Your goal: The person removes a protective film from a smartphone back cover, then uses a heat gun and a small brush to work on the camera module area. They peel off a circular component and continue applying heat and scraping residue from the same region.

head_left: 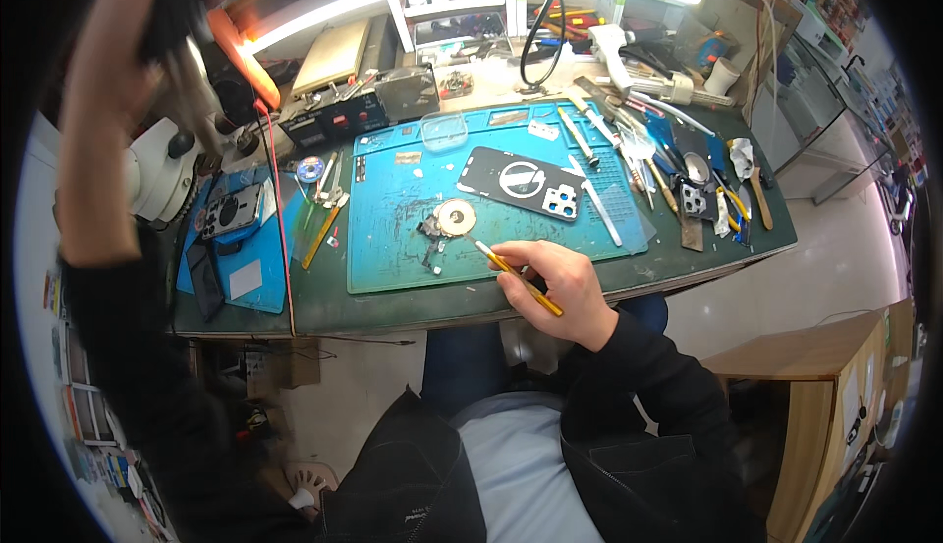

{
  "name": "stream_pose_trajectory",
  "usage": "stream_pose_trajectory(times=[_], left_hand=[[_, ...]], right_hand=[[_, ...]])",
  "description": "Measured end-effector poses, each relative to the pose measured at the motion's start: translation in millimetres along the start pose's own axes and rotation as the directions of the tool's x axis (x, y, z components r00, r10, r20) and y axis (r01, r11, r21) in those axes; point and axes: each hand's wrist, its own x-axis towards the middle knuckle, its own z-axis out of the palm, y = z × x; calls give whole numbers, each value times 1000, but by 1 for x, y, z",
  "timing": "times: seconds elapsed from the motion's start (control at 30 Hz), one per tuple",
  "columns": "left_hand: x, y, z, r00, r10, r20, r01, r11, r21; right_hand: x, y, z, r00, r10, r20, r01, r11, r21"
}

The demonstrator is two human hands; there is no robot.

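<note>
My right hand (pixel 562 293) is closed around a thin yellow-handled tool (pixel 531 292), pen-like with a pale tip. Its tip points at a round copper-coloured coil (pixel 456 217) on the blue work mat (pixel 393 268), close to the coil's lower right edge. Small dark ribbon-like parts (pixel 430 229) lie against the coil's left side. Just beyond, a black phone back panel (pixel 521 184) with a white ring and camera openings rests flat. My left hand (pixel 118 62), raised at the upper left and blurred, appears wrapped around a black handled tool (pixel 175 18); its exact kind is unclear.
Hand tools (pixel 638 150) crowd the mat's right side. At the back stand a black box-shaped device (pixel 339 121) and a clear plastic tray (pixel 444 132). Phone parts (pixel 233 211) lie on the left, where a red cable (pixel 280 219) crosses the bench. A white microscope-like body (pixel 157 175) stands nearby.
</note>
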Motion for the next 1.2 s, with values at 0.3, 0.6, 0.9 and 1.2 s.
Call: stream_pose_trajectory(times=[0.3,0.6,0.9,1.2], left_hand=[[-153,-143,104,969,-248,13,192,714,-673],[-151,-170,125,955,-298,-19,201,689,-697],[-155,-177,125,970,-242,-1,194,784,-589],[-157,-183,128,970,-242,21,210,790,-576]], right_hand=[[13,0,14,996,-10,91,14,999,-47],[13,1,14,988,-13,153,28,995,-92],[19,2,13,980,-31,195,51,994,-97],[18,3,14,980,-41,195,62,993,-102]])
